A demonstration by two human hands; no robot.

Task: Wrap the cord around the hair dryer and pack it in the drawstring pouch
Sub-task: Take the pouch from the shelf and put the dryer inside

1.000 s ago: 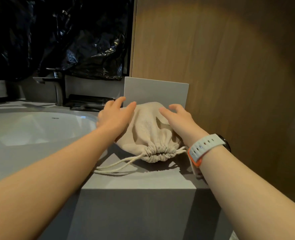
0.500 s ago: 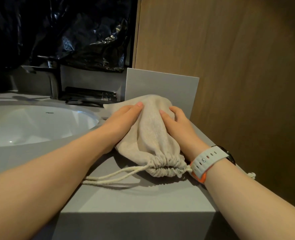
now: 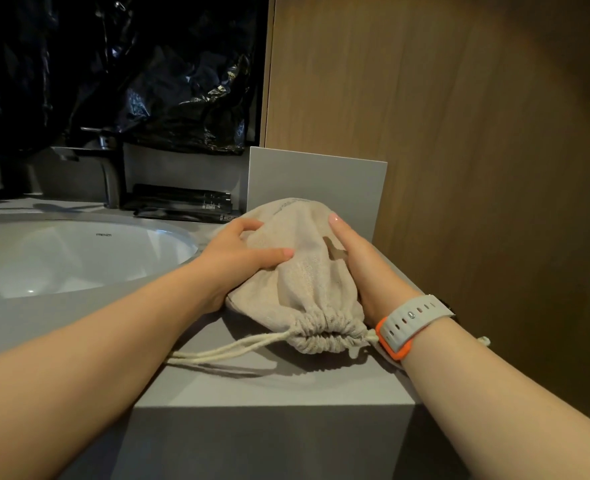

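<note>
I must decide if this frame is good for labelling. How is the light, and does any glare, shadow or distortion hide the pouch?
Head view: dim warm light, brightest on the wooden panel; the pouch is sharp, free of glare, and casts a soft shadow on the counter; small glints on the black plastic and the sink; the wide angle stretches the forearms.

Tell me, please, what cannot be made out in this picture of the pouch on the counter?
Head view:
- Hair dryer and cord: unseen, presumably inside the closed pouch.
- Right hand: fingers mostly behind the pouch, so its grip is unclear.
- Print on the pouch's top: too small to read.
- Labels on the dark packets by the tap: too small.
</note>
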